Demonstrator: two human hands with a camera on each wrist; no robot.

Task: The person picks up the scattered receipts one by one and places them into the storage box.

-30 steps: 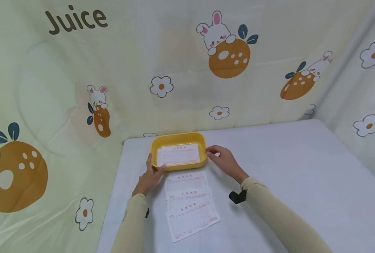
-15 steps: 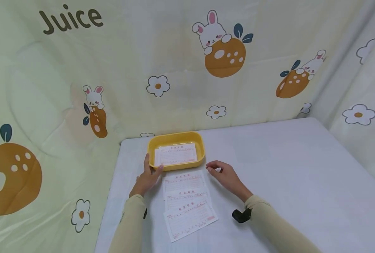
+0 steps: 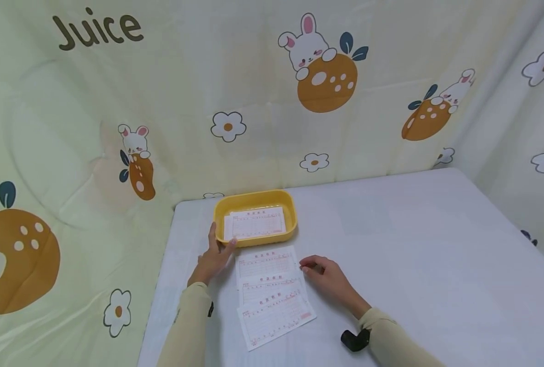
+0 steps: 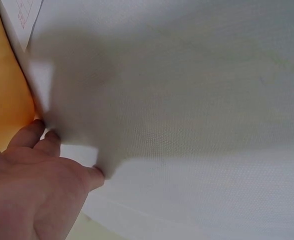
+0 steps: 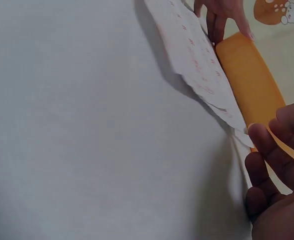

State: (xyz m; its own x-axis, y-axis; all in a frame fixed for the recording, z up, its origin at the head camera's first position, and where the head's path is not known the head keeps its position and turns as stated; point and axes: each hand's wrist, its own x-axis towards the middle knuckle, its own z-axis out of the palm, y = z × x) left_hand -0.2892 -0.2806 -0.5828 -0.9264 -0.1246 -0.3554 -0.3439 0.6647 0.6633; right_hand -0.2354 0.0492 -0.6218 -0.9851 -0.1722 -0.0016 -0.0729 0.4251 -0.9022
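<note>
A yellow tray [image 3: 278,239] stands near the table's back left, holding a small stack of printed slips [image 3: 258,223]. My left hand [image 3: 211,265] grips its front left corner, index finger along the left side and thumb at the front rim. In front of the tray lie three overlapping white slips [image 3: 274,318] with red print. Beside the right edge of the farthest slip [image 3: 267,262] is my right hand [image 3: 331,283], fingers bent. In the right wrist view its index fingertip [image 5: 259,132] is at the slips' edge, with thumb apart from it; whether it touches paper is unclear.
A white cloth covers the table [image 3: 405,244], which extends well to the right. Behind it hangs a pale curtain [image 3: 258,148] printed with rabbits, oranges and flowers. A black wrist camera [image 3: 355,340] sits under my right forearm.
My right hand has come from the tray's right side toward me, down to the right edge of the farthest loose slip. The left hand stays at the tray corner; the slips lie as before.
</note>
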